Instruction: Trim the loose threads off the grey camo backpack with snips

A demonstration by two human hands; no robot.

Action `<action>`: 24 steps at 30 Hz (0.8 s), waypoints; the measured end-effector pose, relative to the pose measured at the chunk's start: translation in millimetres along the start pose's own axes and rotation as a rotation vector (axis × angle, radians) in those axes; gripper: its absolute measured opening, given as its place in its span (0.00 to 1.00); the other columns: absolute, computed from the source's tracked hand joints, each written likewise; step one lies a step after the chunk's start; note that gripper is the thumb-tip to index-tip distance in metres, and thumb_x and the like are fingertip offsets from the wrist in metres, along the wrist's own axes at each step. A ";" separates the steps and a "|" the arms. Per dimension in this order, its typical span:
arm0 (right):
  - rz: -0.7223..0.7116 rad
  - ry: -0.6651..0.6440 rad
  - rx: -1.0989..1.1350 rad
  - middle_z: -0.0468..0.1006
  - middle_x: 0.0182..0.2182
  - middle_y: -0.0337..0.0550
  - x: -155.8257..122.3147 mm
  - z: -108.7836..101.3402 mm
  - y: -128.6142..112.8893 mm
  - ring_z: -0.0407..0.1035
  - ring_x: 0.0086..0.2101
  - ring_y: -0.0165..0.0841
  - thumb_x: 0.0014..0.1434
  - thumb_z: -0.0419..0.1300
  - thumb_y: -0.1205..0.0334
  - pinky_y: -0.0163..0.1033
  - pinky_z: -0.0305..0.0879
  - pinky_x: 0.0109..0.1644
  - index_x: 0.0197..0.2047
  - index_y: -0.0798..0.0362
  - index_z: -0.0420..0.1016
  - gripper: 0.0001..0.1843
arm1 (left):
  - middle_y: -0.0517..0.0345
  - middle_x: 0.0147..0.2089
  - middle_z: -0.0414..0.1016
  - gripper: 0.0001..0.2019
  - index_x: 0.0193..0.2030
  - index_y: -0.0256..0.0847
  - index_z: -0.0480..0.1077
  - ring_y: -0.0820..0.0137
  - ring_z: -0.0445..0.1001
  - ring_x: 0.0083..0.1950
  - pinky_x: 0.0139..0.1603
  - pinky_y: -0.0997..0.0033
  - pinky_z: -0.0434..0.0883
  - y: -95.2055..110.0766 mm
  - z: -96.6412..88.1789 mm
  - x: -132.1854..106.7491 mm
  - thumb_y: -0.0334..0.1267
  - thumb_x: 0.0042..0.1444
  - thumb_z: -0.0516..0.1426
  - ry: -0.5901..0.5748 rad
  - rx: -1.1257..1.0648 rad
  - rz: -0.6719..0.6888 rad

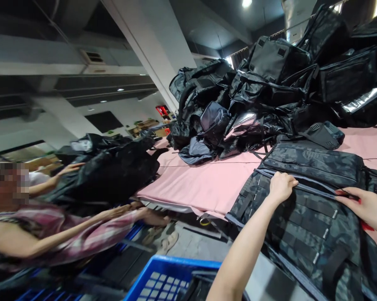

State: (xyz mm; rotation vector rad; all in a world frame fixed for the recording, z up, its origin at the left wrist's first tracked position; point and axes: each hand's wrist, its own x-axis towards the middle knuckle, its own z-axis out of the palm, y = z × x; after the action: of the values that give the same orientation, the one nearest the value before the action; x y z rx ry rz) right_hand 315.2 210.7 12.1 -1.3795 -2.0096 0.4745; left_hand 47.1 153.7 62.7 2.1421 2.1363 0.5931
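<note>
A dark camouflage backpack (304, 225) lies flat on the pink table (204, 184) in front of me. My left hand (281, 187) grips the backpack's upper edge along the zipper seam, fingers curled over the fabric. My right hand (365, 207) rests at the right end of the same seam and pinches a small red tool (348, 195), of which only a red handle shows. Webbing straps with light stitches run across the backpack's front panel.
A tall heap of black backpacks (270, 88) fills the back of the table. At left a person in a plaid sleeve (91, 234) handles another black bag (113, 171). A blue plastic crate (163, 280) stands below the table's near edge.
</note>
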 end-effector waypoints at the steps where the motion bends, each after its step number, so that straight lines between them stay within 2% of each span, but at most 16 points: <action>1: 0.005 -0.035 0.024 0.83 0.34 0.34 -1.9 -0.3 2.1 0.78 0.34 0.42 0.46 0.57 0.30 0.38 0.71 0.32 0.35 0.40 0.83 0.27 | 0.55 0.38 0.80 0.13 0.35 0.42 0.80 0.66 0.73 0.42 0.49 0.65 0.68 -0.4 1.0 -0.7 0.41 0.67 0.56 0.014 -0.003 0.006; 8: -0.001 -0.143 0.148 0.83 0.33 0.34 -12.7 -0.8 7.7 0.79 0.37 0.42 0.44 0.58 0.34 0.37 0.72 0.35 0.34 0.42 0.81 0.24 | 0.54 0.47 0.80 0.12 0.43 0.43 0.78 0.66 0.74 0.48 0.55 0.64 0.70 11.0 10.1 -29.8 0.35 0.69 0.52 0.161 -0.012 0.040; 10: -0.017 -0.153 0.167 0.83 0.34 0.33 -15.8 0.1 10.4 0.79 0.37 0.41 0.44 0.58 0.36 0.36 0.72 0.35 0.35 0.41 0.81 0.22 | 0.52 0.50 0.79 0.13 0.52 0.42 0.76 0.65 0.73 0.49 0.55 0.63 0.71 15.0 13.1 -38.5 0.34 0.68 0.52 0.184 0.008 0.064; 12: -0.038 -0.131 0.160 0.83 0.34 0.33 -18.9 1.2 13.3 0.79 0.36 0.41 0.46 0.58 0.39 0.36 0.71 0.33 0.34 0.41 0.81 0.20 | 0.51 0.51 0.76 0.20 0.64 0.44 0.69 0.63 0.73 0.48 0.52 0.61 0.73 18.1 15.9 -43.3 0.33 0.67 0.53 0.183 0.078 0.088; 14: -0.060 -0.102 0.144 0.82 0.33 0.33 -21.3 2.3 15.3 0.78 0.35 0.41 0.46 0.58 0.42 0.35 0.69 0.31 0.34 0.41 0.81 0.18 | 0.51 0.50 0.74 0.25 0.69 0.49 0.63 0.62 0.73 0.47 0.48 0.61 0.74 20.3 18.3 -45.0 0.31 0.65 0.52 0.150 0.177 0.094; 18: -0.092 -0.062 0.166 0.82 0.30 0.33 -23.0 3.8 14.5 0.78 0.32 0.41 0.44 0.59 0.43 0.36 0.69 0.31 0.32 0.40 0.81 0.16 | 0.51 0.52 0.71 0.21 0.61 0.54 0.71 0.61 0.72 0.50 0.47 0.62 0.73 21.3 22.5 -46.5 0.31 0.65 0.52 0.083 0.261 0.095; 24: -0.053 -0.015 0.201 0.81 0.30 0.32 -23.4 4.2 9.3 0.76 0.28 0.39 0.41 0.59 0.43 0.38 0.71 0.33 0.31 0.39 0.82 0.17 | 0.51 0.53 0.71 0.21 0.62 0.54 0.69 0.62 0.71 0.52 0.48 0.63 0.72 17.9 30.1 -50.3 0.32 0.66 0.51 0.106 0.245 0.087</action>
State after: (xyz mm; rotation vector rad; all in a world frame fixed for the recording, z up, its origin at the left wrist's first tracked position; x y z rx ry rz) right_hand 324.3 192.9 -3.9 -1.2014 -1.9465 0.6452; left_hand 75.0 110.8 29.0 2.3895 2.2874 0.4839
